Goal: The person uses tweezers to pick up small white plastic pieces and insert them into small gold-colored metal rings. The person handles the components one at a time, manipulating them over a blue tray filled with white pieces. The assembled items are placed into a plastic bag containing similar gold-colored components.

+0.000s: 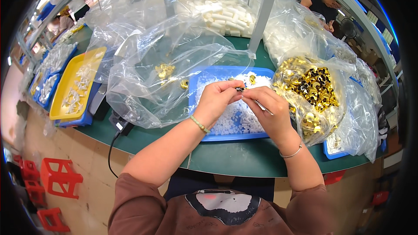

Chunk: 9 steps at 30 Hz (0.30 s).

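Note:
My left hand point(214, 101) and my right hand point(272, 109) meet over a blue tray point(204, 138). Fingertips of both pinch a small dark, shiny piece point(240, 89); its exact kind is too small to make out. A thin pale strip point(264, 107) shows under the fingers of my right hand, partly hidden. Many small white plastic pieces point(226, 122) lie in the tray below. A few gold pieces point(252, 78) rest at the tray's far side. To the right, an opened clear bag holds a heap of shiny gold curved pieces point(315, 88).
Clear bags of white cylinders point(228, 17) fill the back of the green table point(230, 159). A loose clear bag point(143, 78) with gold pieces lies left. Farther left stands a yellow tray point(59, 109) of white parts. Grey posts point(264, 15) rise behind. Red stools point(61, 176) stand on the floor.

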### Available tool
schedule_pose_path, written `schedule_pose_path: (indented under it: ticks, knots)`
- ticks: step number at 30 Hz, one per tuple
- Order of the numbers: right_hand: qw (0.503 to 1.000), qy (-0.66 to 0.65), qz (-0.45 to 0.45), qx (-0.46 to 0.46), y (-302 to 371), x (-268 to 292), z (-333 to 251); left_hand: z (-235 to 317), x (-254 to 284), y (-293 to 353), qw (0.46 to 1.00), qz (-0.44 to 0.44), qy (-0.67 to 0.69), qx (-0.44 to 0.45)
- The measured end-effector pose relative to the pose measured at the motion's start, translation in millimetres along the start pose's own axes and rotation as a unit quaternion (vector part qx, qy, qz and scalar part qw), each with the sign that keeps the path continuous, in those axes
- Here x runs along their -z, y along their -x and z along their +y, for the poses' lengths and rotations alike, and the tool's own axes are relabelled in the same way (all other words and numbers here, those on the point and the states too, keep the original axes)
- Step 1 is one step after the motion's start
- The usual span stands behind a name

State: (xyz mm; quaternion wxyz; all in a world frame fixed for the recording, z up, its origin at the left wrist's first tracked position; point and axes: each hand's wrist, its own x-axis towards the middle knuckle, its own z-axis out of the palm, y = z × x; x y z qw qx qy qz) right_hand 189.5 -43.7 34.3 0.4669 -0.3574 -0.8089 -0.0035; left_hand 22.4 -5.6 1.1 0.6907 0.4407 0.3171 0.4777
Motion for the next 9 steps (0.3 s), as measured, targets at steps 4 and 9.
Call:
schedule_pose_path:
  ticks: [4, 9]
  knots:
    - [1.000, -0.013, 0.022, -0.016, -1.3, 3.1, -0.8, 0.2, -2.5, 0.4, 1.000, 0.003, 0.006, -0.009]
    - [0.999, -0.009, 0.031, -0.023, 0.3, 4.5, 0.8, -1.9, 1.8, -2.5, 1.000, -0.007, 0.025, -0.006]
